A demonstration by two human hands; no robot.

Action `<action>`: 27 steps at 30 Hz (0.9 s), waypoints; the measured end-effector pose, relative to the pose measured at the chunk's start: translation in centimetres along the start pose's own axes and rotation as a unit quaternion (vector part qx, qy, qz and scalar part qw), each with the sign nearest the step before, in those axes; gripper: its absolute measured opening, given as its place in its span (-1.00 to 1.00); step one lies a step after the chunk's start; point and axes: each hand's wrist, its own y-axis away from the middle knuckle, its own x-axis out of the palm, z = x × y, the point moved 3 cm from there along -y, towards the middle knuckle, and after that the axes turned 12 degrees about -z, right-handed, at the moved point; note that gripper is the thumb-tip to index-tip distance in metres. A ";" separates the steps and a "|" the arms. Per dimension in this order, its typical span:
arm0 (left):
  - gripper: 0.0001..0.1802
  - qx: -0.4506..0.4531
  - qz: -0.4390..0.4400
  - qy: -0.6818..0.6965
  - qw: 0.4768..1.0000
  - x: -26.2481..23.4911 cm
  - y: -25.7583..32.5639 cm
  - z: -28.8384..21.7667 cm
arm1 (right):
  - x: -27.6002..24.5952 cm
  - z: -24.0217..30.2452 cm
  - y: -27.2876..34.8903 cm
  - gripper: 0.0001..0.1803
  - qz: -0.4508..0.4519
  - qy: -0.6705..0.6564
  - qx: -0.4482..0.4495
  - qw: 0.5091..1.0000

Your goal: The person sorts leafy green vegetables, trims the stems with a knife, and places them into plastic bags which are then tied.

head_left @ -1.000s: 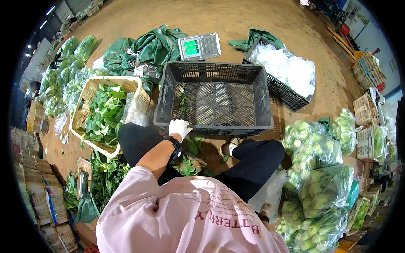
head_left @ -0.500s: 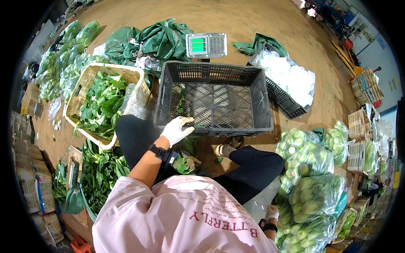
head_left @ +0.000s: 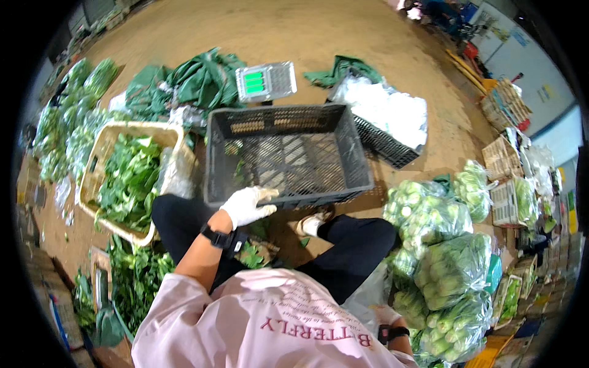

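Crate (head_left: 325,195), black, lies just ahead of the left hand (head_left: 246,207), the nearer one, its long side running across. I see that hand loose, empty. I can't tell if the right hand (head_left: 385,314), by a clear bag (head_left: 372,288), grips anything.

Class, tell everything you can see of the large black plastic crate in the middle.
The large black rectangular plastic-looking crate stands open side up between a cream plastic basket and another black crate. Its walls are perforated, its floor latticed; a few green leaf scraps lie inside. The white-gloved left hand overlaps its near rim; contact is unclear.
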 end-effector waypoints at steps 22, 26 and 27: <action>-0.76 0.122 0.243 0.199 0.942 19.4 -0.8 -18.3 | -0.9 24.5 7.1 -0.44 -0.587 0.111 -0.364 0.714; -0.72 0.177 0.220 0.143 0.949 17.0 -1.1 -19.6 | 2.7 19.1 0.4 -0.65 -0.354 0.022 -0.250 0.901; -0.71 0.175 0.208 0.126 0.954 16.6 -1.2 -19.4 | 2.9 18.6 0.2 -0.67 -0.347 -0.015 -0.253 0.903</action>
